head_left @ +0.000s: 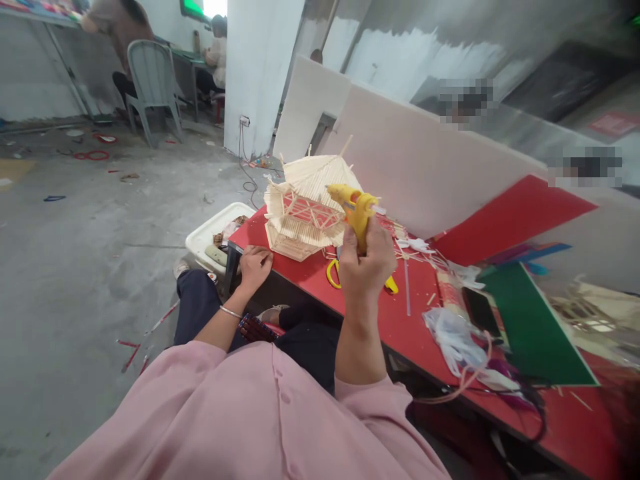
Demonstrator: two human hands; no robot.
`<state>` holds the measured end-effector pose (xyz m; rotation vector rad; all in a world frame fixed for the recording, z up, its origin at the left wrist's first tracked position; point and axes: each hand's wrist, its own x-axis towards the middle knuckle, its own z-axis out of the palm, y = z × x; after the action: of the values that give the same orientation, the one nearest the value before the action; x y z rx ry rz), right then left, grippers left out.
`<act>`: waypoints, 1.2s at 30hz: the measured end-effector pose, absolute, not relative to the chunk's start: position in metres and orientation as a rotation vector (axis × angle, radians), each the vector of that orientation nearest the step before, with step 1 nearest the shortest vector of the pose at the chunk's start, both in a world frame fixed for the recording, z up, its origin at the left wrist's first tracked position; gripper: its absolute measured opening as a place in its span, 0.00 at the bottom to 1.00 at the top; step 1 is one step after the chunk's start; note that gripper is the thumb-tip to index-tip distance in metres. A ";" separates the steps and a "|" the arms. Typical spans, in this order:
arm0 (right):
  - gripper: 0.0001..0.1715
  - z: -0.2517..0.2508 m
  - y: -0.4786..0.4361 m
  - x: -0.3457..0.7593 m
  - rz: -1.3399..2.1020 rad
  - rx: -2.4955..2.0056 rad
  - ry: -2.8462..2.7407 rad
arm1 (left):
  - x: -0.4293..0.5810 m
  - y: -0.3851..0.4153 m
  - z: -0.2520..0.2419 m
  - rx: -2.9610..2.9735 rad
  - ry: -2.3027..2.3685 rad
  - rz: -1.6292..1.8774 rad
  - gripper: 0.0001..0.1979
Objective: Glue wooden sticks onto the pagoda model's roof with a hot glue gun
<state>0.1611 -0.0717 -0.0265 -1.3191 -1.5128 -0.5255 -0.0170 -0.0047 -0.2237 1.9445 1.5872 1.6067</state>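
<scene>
My right hand [369, 257] is wrapped around the handle of a yellow glue gun [357, 210], raised in front of the model. The gun's nozzle points left, and a pale glue stick pokes out at its back. Behind it stands a model pavilion [305, 207] built of thin wooden sticks, with a slatted roof and a many-sided base. My left hand [256, 268] rests on the table edge left of the model, fingers loosely bent and holding nothing visible. Scissors with yellow handles [332, 274] lie on the table, partly hidden by my right hand.
The red table [320, 283] carries a plastic bag [453, 337], a dark phone [481, 312], a green board [537, 327] and loose sticks. White foam boards [420, 160] stand behind. A white bin [205, 237] sits at the left corner. Other people sit farther back.
</scene>
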 end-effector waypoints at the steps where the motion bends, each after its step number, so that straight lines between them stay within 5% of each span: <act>1: 0.22 -0.025 -0.068 0.159 -0.524 -1.318 -1.519 | -0.017 -0.005 -0.224 1.943 1.586 1.606 0.09; 22: 0.24 -0.022 -0.054 0.160 -0.532 -1.359 -1.512 | -0.018 -0.008 -0.223 1.960 1.535 1.649 0.08; 36: 0.30 -0.027 -0.095 0.215 -0.324 -1.440 -1.030 | -0.021 -0.007 -0.223 1.996 1.541 1.656 0.09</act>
<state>0.2154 -0.0951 -0.0266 -1.4403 -1.0295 -0.3242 -0.0212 -0.0067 -0.2229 1.9964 1.5413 1.6560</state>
